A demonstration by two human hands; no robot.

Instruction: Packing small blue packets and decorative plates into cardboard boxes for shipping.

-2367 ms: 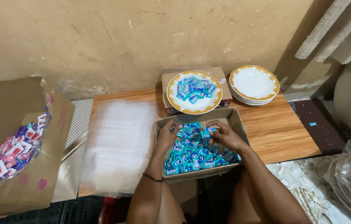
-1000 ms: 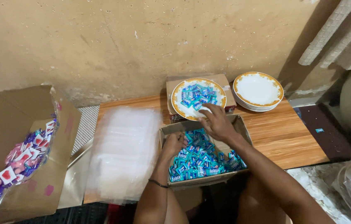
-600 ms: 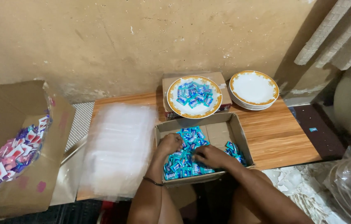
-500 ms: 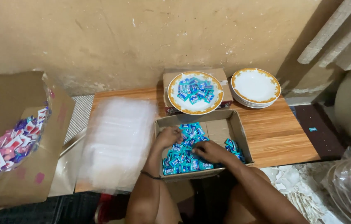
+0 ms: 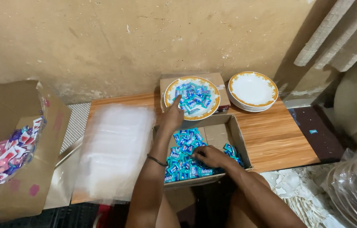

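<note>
Small glossy blue sachets [image 5: 187, 162], flat rectangles lying every way, fill a brown cardboard box [image 5: 234, 137] on the wooden tabletop [image 5: 280, 135]. The right hand [image 5: 209, 155] curls loosely among them. The left hand [image 5: 172, 116], fingers bunched, reaches a gold-rimmed plate [image 5: 192, 98] heaped with more.

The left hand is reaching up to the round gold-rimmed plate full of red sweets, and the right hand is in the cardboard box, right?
Not quite: the head view shows the sweets on the round gold-rimmed plate are blue-wrapped, not red. The left hand does reach up to that plate, and the right hand is in the open cardboard box of blue sweets.
</note>
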